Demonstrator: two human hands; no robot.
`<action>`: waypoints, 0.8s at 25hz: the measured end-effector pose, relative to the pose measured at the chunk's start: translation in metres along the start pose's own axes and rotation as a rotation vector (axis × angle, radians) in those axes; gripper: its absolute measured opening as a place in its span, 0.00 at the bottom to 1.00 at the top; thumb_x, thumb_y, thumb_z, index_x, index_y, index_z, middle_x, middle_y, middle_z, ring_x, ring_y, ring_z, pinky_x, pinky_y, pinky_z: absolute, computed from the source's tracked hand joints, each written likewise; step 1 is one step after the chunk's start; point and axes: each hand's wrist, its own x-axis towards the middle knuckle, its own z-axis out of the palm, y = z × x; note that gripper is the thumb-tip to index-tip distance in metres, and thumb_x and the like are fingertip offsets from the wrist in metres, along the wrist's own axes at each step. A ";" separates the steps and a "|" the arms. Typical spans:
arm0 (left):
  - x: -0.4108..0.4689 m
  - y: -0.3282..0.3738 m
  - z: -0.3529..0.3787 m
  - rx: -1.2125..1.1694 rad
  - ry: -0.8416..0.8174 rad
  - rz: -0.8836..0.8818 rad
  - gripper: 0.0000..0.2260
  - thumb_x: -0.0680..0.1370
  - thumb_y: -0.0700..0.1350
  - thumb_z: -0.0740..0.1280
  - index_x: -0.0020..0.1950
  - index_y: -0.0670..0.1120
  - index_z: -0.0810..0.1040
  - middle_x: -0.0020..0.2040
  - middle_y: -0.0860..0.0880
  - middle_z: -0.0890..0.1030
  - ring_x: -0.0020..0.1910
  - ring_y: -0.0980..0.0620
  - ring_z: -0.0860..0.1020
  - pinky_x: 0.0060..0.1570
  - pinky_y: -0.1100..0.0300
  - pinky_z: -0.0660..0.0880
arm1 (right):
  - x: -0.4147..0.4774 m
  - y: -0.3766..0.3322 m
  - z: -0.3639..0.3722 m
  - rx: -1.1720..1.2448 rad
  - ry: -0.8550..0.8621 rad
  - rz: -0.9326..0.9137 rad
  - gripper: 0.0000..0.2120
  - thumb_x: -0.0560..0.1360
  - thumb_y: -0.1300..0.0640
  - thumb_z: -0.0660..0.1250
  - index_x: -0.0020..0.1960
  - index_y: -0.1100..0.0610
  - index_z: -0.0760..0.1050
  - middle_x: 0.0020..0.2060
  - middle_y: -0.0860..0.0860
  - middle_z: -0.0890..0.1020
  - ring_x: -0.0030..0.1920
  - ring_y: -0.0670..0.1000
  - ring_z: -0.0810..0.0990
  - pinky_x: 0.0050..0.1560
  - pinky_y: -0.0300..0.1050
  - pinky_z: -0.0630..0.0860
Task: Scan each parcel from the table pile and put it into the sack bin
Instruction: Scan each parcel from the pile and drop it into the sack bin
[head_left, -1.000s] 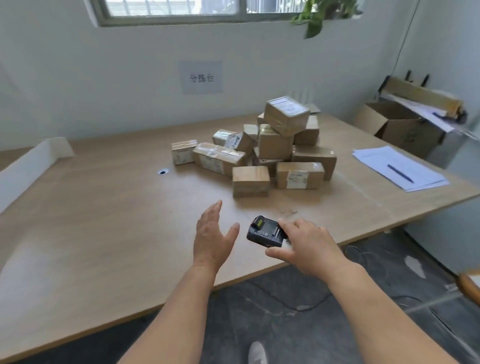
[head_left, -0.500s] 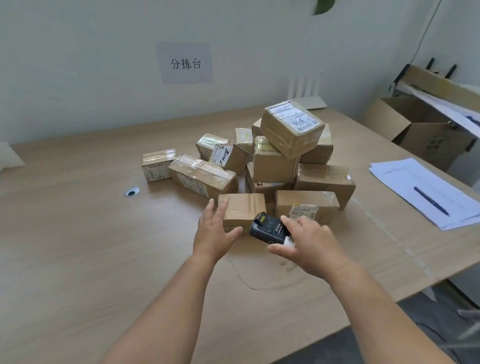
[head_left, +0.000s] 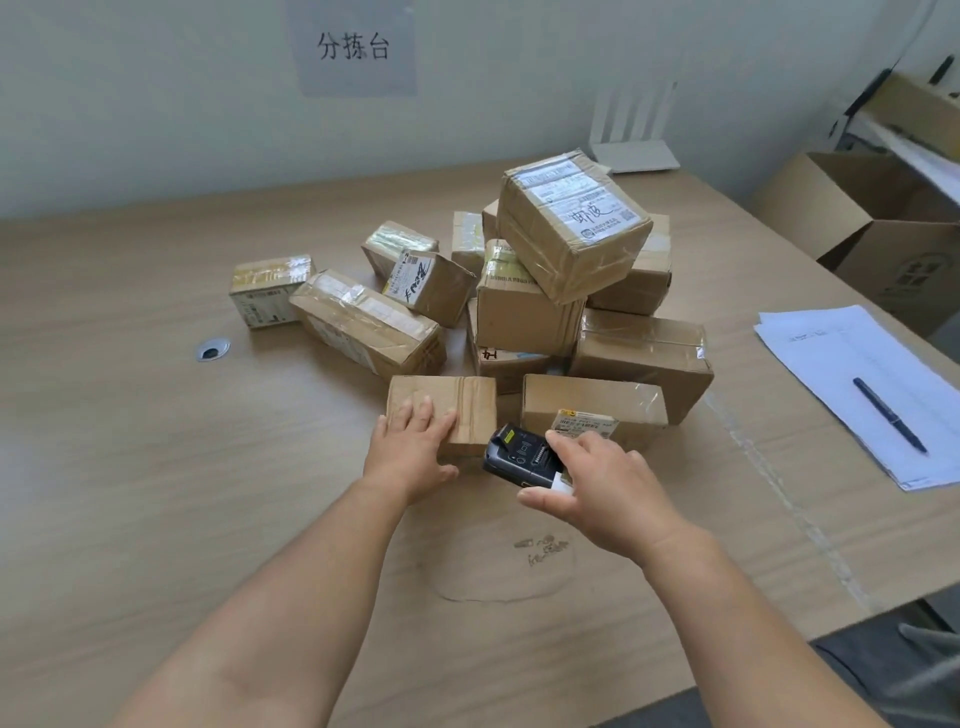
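Observation:
A pile of several brown taped parcels (head_left: 566, 244) lies on the wooden table (head_left: 130, 467). Nearest me sits a small plain parcel (head_left: 467, 402). My left hand (head_left: 410, 447) rests on its near left part, fingers laid over its top and thumb spread out on the table side. My right hand (head_left: 597, 483) grips a black handheld scanner (head_left: 517, 454) just right of that parcel, in front of a labelled parcel (head_left: 592, 410). No sack bin is in view.
White papers (head_left: 841, 364) with a pen (head_left: 888, 413) lie at the table's right. An open cardboard box (head_left: 872, 228) stands beyond the right edge. A cable hole (head_left: 212, 349) is left of the pile, a white router (head_left: 634, 150) behind it.
I have moved closer to the table. My left hand went forward from the air onto the nearest small parcel. My right hand carried the scanner forward beside it.

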 end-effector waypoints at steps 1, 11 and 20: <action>-0.005 0.004 0.001 0.019 0.010 -0.029 0.34 0.78 0.60 0.62 0.79 0.59 0.48 0.80 0.50 0.46 0.78 0.47 0.45 0.74 0.49 0.48 | 0.002 0.005 -0.001 -0.002 -0.011 -0.027 0.38 0.75 0.29 0.55 0.77 0.49 0.56 0.65 0.51 0.71 0.66 0.53 0.68 0.64 0.50 0.66; -0.095 0.078 0.028 0.071 0.110 -0.287 0.25 0.78 0.57 0.61 0.74 0.57 0.61 0.74 0.52 0.64 0.70 0.46 0.63 0.64 0.51 0.62 | 0.000 0.033 -0.009 0.016 -0.075 -0.336 0.36 0.74 0.29 0.56 0.74 0.50 0.61 0.62 0.52 0.73 0.63 0.54 0.70 0.63 0.51 0.66; -0.095 0.062 0.034 -0.078 -0.022 -0.270 0.31 0.78 0.59 0.62 0.77 0.63 0.50 0.79 0.43 0.48 0.77 0.39 0.43 0.76 0.48 0.50 | -0.002 0.034 -0.029 0.027 -0.025 -0.372 0.34 0.74 0.30 0.58 0.73 0.49 0.62 0.61 0.51 0.73 0.63 0.54 0.70 0.62 0.50 0.67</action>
